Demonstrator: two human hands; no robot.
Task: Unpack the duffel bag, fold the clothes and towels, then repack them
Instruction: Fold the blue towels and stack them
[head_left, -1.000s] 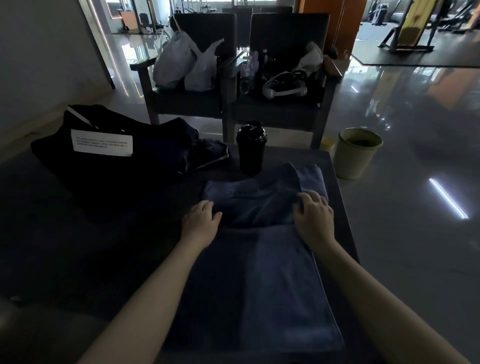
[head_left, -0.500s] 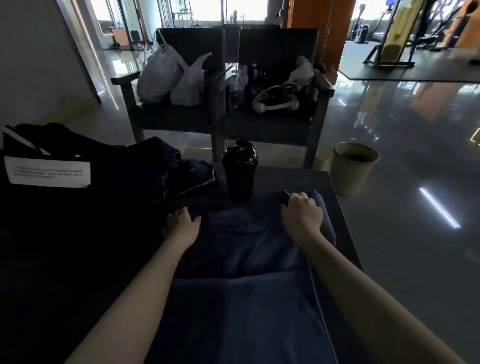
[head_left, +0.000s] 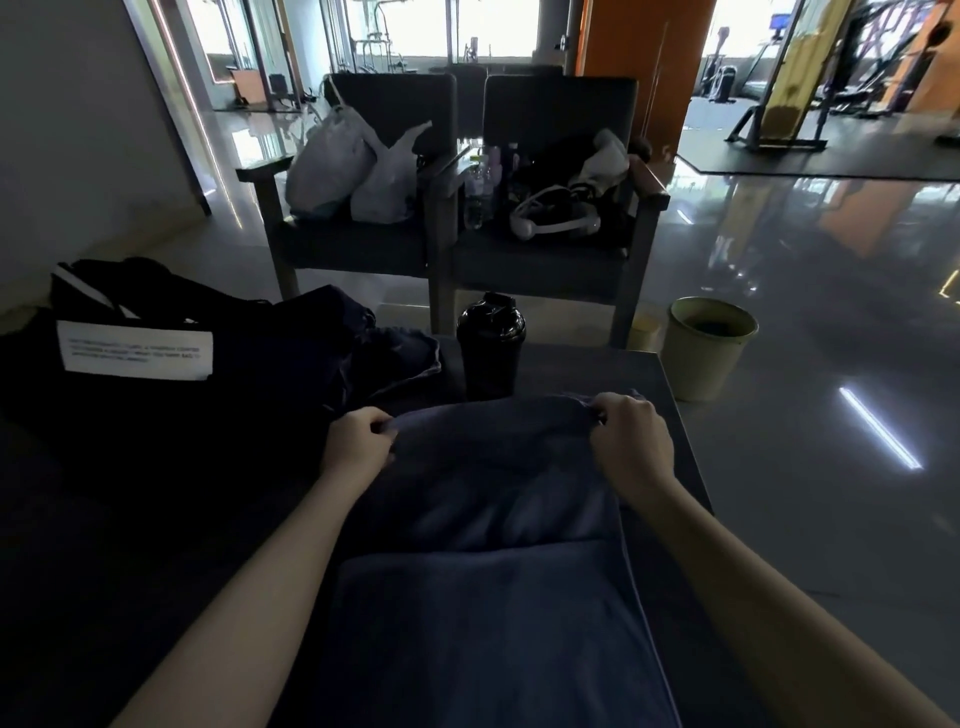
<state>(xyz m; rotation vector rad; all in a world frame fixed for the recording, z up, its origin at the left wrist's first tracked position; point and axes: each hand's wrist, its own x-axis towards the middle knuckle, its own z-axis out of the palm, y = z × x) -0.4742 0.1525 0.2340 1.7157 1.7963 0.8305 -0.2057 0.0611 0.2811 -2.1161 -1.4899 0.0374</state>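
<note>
On the desk (head_left: 582, 374) in front of me, the blue towel (head_left: 483, 519) lies lengthwise with its far edge lifted. My left hand (head_left: 358, 441) pinches the far left corner and my right hand (head_left: 631, 441) grips the far right corner, fingers curled into the cloth. A black duffel bag (head_left: 156, 410) sits to the left. A black shaker bottle (head_left: 491, 348) stands just beyond the towel.
</note>
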